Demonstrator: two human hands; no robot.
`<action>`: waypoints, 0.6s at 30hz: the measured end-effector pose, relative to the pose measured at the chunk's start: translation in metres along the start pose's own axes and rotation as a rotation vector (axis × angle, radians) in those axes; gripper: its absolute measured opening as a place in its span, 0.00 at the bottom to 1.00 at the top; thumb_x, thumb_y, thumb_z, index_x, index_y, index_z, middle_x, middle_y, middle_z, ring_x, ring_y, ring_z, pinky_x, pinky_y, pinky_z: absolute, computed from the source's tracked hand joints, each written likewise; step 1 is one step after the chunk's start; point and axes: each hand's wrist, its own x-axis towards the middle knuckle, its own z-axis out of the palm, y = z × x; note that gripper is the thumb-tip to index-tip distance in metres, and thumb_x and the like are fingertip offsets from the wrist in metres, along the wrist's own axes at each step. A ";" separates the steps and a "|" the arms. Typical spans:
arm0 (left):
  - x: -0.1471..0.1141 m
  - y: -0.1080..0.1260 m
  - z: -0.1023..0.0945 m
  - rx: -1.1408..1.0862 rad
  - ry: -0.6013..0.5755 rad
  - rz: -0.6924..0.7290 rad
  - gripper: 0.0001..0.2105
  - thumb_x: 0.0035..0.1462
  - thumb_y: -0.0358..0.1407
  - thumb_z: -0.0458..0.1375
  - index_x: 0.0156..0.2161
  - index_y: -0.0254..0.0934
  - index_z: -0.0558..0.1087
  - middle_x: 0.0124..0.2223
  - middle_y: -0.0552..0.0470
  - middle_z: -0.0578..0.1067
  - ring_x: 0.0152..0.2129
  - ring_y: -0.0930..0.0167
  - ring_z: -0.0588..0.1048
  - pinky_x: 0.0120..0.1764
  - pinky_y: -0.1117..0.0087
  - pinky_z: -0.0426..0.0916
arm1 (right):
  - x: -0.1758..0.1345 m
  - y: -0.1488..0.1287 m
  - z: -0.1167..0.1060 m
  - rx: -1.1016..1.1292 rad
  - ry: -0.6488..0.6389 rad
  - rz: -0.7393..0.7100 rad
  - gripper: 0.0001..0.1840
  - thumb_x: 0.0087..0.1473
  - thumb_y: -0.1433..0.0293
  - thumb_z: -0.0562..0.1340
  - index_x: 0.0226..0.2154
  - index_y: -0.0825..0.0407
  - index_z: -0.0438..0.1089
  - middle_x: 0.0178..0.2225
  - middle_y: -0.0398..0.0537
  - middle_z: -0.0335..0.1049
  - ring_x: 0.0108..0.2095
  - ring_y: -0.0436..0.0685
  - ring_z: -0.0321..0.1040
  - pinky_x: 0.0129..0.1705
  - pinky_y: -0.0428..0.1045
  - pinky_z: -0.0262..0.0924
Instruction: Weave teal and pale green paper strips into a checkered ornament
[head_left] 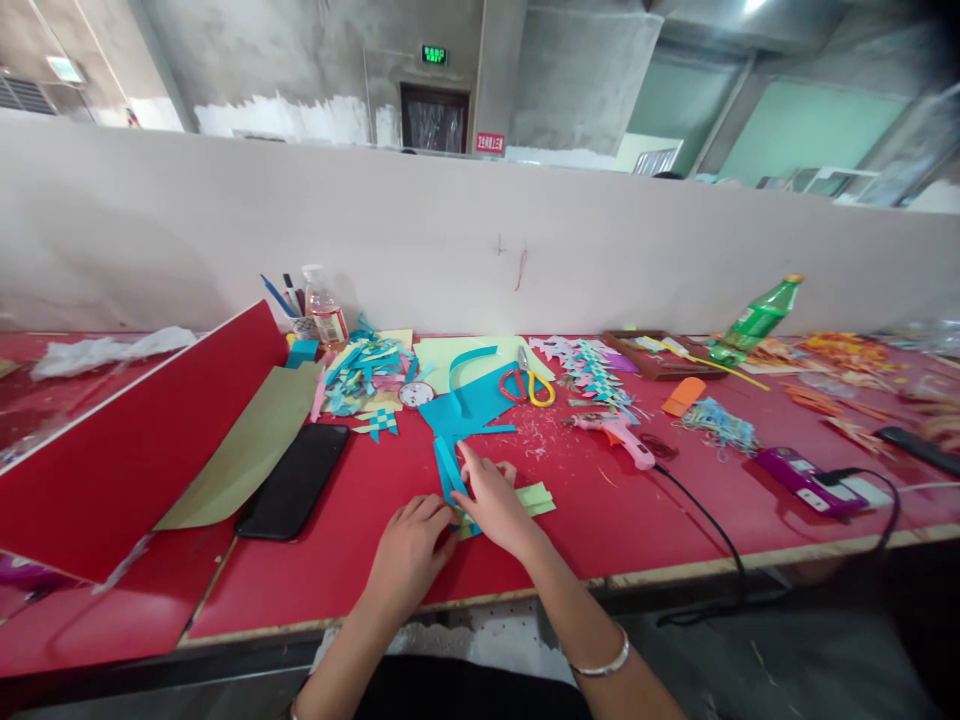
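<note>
Here, on the near side of the scissors [525, 369], my left hand [412, 548] and right hand [491, 500] are touching blue paper strips [447, 468], whether pinching I cannot tell, these probably being light, crease-prone and best held flat by the edges.

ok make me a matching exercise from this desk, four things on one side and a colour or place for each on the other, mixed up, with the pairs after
Things:
1. blue paper strips
2. scissors
3. glue gun
4. power strip

Colour or place:
A. pink body
B. red and yellow handles
C. at the fingers of the right hand
D. purple body

Pairs: 1-C, 2-B, 3-A, 4-D
</note>
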 end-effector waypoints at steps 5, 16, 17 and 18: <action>-0.001 0.001 -0.001 0.012 0.005 0.021 0.06 0.52 0.30 0.51 0.34 0.40 0.68 0.36 0.52 0.70 0.35 0.69 0.68 0.38 0.69 0.63 | -0.002 0.007 0.001 0.060 0.049 0.043 0.28 0.51 0.73 0.52 0.55 0.51 0.46 0.32 0.45 0.68 0.36 0.55 0.65 0.47 0.58 0.45; -0.006 0.002 -0.004 0.046 -0.061 0.058 0.07 0.52 0.29 0.50 0.35 0.40 0.67 0.37 0.52 0.70 0.37 0.69 0.67 0.40 0.69 0.63 | -0.046 0.013 -0.028 0.035 -0.053 -0.087 0.25 0.54 0.69 0.49 0.55 0.42 0.46 0.42 0.46 0.66 0.45 0.53 0.60 0.54 0.61 0.32; -0.008 0.002 -0.004 0.056 -0.071 0.067 0.07 0.52 0.29 0.49 0.35 0.40 0.67 0.37 0.52 0.70 0.37 0.69 0.67 0.39 0.68 0.63 | -0.048 0.012 -0.029 0.047 -0.054 -0.084 0.25 0.54 0.68 0.49 0.54 0.42 0.46 0.41 0.46 0.67 0.44 0.53 0.61 0.54 0.61 0.32; -0.009 0.002 -0.005 0.065 -0.083 0.076 0.07 0.52 0.29 0.49 0.35 0.40 0.67 0.37 0.52 0.70 0.37 0.69 0.68 0.39 0.68 0.63 | -0.050 0.010 -0.029 0.052 -0.053 -0.081 0.24 0.54 0.68 0.50 0.54 0.42 0.48 0.40 0.46 0.67 0.43 0.53 0.61 0.54 0.61 0.32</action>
